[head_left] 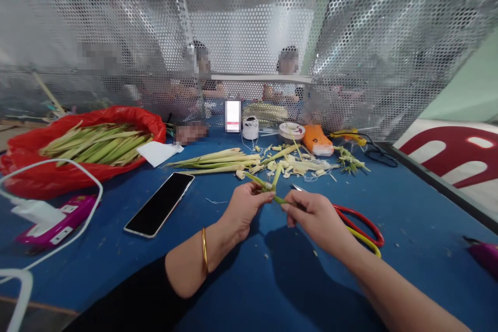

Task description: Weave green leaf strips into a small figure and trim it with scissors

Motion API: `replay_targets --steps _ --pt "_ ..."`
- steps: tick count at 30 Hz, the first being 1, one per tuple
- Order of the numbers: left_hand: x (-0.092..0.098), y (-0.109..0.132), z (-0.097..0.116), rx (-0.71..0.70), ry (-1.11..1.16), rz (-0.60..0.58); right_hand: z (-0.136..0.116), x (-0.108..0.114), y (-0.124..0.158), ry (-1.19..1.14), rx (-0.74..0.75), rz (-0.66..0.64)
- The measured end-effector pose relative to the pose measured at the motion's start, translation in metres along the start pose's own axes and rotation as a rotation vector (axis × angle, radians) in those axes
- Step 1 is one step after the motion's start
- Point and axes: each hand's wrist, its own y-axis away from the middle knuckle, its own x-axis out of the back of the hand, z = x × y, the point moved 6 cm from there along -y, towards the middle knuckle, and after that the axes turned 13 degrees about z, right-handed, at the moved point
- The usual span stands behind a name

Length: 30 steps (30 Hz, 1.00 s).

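Note:
My left hand (244, 206) is closed in a pinch on a small knot of green leaf strips (268, 185) above the blue table (272, 280). My right hand (313, 215) pinches the other end of the same strip (279, 199), close to the left. A gold bangle (204, 251) circles my left wrist. Scissors with red and yellow handles (363, 228) lie just under and right of my right hand. A bundle of pale green leaf stalks (218, 161) lies behind my hands, with cut scraps (303, 166) beside it.
A red bag (35, 176) of green leaves sits at left, a black phone (160, 210) and pink power bank (58, 225) with white cable nearer. A thread spool (250, 127), tape roll (291, 130) and orange item (317, 140) stand before the perforated metal screen (369, 52); people sit behind it.

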Motion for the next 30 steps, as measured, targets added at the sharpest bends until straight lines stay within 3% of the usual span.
replay_targets --steps 11,15,19,23,30 --pt "0.004 -0.007 -0.005 0.101 0.032 0.017 0.002 -0.001 0.001 -0.077 -0.118 -0.08" --pt "0.003 -0.008 -0.003 0.144 0.026 -0.084 0.006 -0.002 -0.004 -0.148 -0.155 -0.114" --pt "-0.005 0.005 -0.004 0.303 -0.053 -0.298 0.018 -0.001 -0.009 -0.491 -0.364 -0.033" --pt "-0.007 0.011 -0.01 0.272 -0.179 -0.293 0.023 -0.015 -0.006 -0.723 -0.449 0.013" --pt "-0.013 0.014 -0.018 0.187 -0.289 -0.334 0.03 -0.021 0.0 -0.761 -0.476 0.201"
